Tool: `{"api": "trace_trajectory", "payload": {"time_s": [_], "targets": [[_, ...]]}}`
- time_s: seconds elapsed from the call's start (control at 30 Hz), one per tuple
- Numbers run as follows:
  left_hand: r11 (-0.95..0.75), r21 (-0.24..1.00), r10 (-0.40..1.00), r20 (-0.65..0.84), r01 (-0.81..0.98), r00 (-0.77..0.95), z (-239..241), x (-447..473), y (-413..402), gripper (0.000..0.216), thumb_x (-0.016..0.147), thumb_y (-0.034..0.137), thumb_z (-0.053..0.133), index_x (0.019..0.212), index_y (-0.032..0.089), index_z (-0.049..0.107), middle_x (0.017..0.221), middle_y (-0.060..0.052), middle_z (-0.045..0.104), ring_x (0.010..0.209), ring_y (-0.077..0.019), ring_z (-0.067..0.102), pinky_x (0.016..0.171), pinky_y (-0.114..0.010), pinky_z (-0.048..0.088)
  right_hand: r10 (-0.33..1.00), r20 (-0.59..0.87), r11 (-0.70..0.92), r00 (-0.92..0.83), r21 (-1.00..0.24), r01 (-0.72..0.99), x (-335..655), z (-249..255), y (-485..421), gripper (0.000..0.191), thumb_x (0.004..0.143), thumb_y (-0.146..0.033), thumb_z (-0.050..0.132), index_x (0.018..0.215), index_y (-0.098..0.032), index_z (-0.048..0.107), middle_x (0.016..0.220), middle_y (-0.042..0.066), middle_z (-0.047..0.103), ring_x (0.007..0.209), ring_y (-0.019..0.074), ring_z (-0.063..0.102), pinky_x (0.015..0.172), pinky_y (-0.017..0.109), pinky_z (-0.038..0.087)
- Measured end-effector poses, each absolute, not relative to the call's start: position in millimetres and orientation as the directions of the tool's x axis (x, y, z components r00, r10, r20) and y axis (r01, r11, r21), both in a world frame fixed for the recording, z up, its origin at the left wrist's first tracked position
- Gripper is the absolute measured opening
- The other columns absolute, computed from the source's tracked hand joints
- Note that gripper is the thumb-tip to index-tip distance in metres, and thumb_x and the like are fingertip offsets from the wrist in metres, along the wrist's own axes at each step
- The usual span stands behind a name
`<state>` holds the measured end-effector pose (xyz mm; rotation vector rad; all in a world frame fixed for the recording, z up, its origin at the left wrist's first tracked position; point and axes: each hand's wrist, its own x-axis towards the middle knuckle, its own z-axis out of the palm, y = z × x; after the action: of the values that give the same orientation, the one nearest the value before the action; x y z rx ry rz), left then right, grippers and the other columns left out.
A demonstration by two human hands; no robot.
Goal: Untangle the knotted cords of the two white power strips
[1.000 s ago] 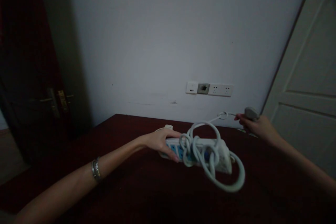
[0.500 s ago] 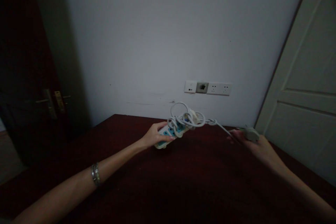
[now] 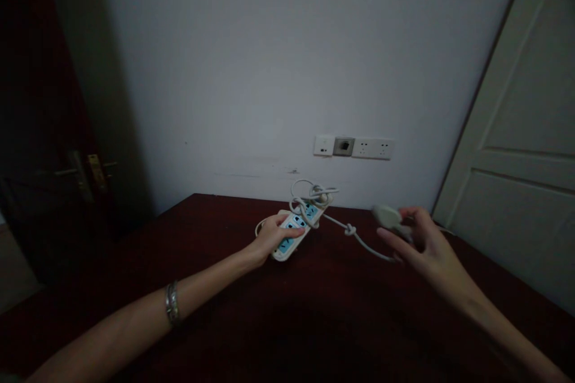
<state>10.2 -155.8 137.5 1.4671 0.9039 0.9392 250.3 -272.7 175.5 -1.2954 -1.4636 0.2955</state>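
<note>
My left hand (image 3: 270, 240) is closed around the near end of a white power strip (image 3: 284, 248) with blue socket faces. The strip is tilted, its far end pointing up and to the right. A white cord (image 3: 300, 198) is looped and tangled over that far end. From there the cord runs right, through a small knot (image 3: 350, 230), and sags toward my right hand (image 3: 415, 236). Between the thumb and fingers of that hand is the cord's pale plug (image 3: 387, 215), slightly blurred. A metal bracelet (image 3: 172, 303) circles my left wrist.
A dark red table (image 3: 215, 323) spreads beneath my hands and meets a pale wall (image 3: 242, 72). On the wall is a row of socket plates (image 3: 372, 148). A dark door (image 3: 40, 102) with a handle stands at left, a pale panelled door (image 3: 530, 131) at right.
My right hand has moved left with the plug, and the stretched cord has gone slack. The power strip has turned, showing more of its socket face.
</note>
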Motion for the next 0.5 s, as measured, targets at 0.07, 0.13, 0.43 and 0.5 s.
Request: {"api": "trace_trajectory", "payload": {"time_s": [0.07, 0.13, 0.43, 0.5], "targets": [[-0.059, 0.998, 0.904, 0.054, -0.002, 0.424, 138.2, 10.1, -160.3, 0.044, 0.062, 0.032, 0.073, 0.099, 0.012, 0.063, 0.078, -0.005, 0.064, 0.055, -0.0130, 0.057, 0.053, -0.029, 0.049, 0.831, 0.542, 0.344, 0.125, -0.677, 0.650, 252.6, 177.6, -274.7, 0.043, 0.078, -0.054, 0.055, 0.101, -0.020, 0.041, 0.087, 0.007, 0.063, 0.074, 0.0186, 0.062, 0.063, 0.029, 0.050], [-0.040, 0.999, 0.895, 0.050, -0.032, 0.444, 137.8, 9.2, -163.2, 0.045, 0.063, 0.032, 0.072, 0.103, 0.014, 0.062, 0.080, -0.005, 0.064, 0.056, -0.0131, 0.057, 0.053, -0.029, 0.049, 0.829, 0.559, 0.374, 0.025, -0.586, 0.719, 257.3, 175.2, -274.1, 0.037, 0.085, -0.050, 0.046, 0.106, -0.019, 0.041, 0.094, 0.009, 0.063, 0.084, 0.0198, 0.061, 0.071, 0.031, 0.049], [-0.328, 0.940, 0.871, 0.262, 0.094, 0.416, 132.3, 3.0, -166.6, 0.038, 0.062, 0.029, 0.072, 0.097, 0.016, 0.066, 0.094, -0.005, 0.066, 0.083, -0.0188, 0.060, 0.075, -0.029, 0.047, 0.718, 0.661, 0.526, -0.221, -0.306, 0.794, 254.1, 162.4, -251.8, 0.054, 0.092, -0.032, 0.036, 0.136, -0.006, 0.023, 0.078, 0.008, 0.062, 0.064, 0.0138, 0.058, 0.062, 0.024, 0.047], [-0.380, 0.918, 0.858, 0.305, 0.112, 0.412, 131.1, 0.9, -167.4, 0.040, 0.062, 0.031, 0.073, 0.099, 0.016, 0.066, 0.097, -0.005, 0.066, 0.089, -0.0205, 0.060, 0.080, -0.030, 0.045, 0.711, 0.663, 0.526, -0.236, -0.278, 0.804, 248.4, 163.3, -247.9, 0.055, 0.092, -0.031, 0.036, 0.138, -0.005, 0.022, 0.081, 0.009, 0.063, 0.064, 0.0142, 0.059, 0.061, 0.025, 0.047]]}}
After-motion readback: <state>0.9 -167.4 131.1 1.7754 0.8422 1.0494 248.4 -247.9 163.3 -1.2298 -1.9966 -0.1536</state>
